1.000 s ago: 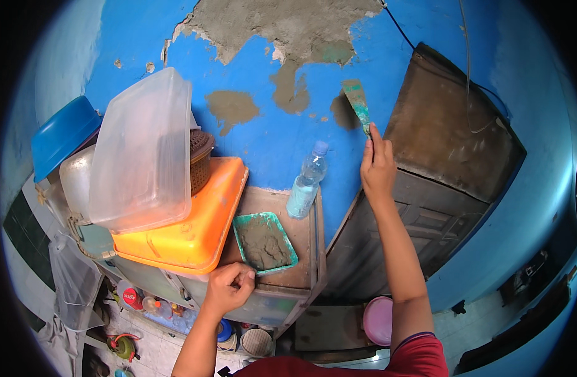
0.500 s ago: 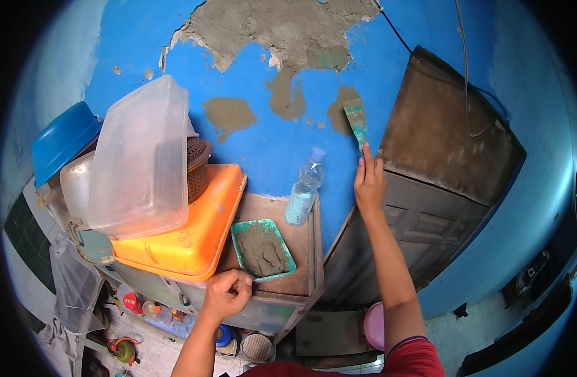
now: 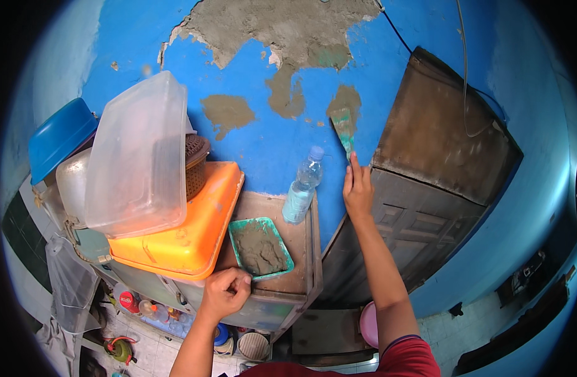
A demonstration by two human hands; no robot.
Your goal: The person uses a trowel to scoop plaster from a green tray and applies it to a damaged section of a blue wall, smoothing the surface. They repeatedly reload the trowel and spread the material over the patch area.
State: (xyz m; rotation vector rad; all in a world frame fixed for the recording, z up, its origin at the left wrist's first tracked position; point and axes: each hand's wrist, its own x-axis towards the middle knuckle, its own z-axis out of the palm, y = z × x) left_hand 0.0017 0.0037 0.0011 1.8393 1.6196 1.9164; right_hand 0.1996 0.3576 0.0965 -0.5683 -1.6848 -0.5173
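Observation:
My right hand (image 3: pixel 359 191) grips a putty knife (image 3: pixel 343 131), its wide blade smeared grey and green. The blade lies against the blue wall (image 3: pixel 251 147) at the lower part of a damp grey mortar patch (image 3: pixel 347 98). My left hand (image 3: pixel 225 294) is closed, with no object visible in it, at the front edge of a cabinet top (image 3: pixel 251 204). Just beyond it sits a shallow green tray (image 3: pixel 291 264) of wet grey mortar (image 3: pixel 260 248). A plastic bottle (image 3: pixel 303 187) with a blue cap stands between the tray and the wall.
An orange basin (image 3: pixel 200 242) bears a clear plastic bin (image 3: pixel 137 157) and a brown woven basket (image 3: pixel 196 169) at left. A blue basin (image 3: pixel 62 135) leans behind them. At right stands a dark wooden cabinet (image 3: pixel 442 132). Larger grey mortar (image 3: pixel 269 28) covers the upper wall.
My right hand has moved the putty knife to the left and slightly down along the right mortar patch. My left hand stays closed at the cabinet edge.

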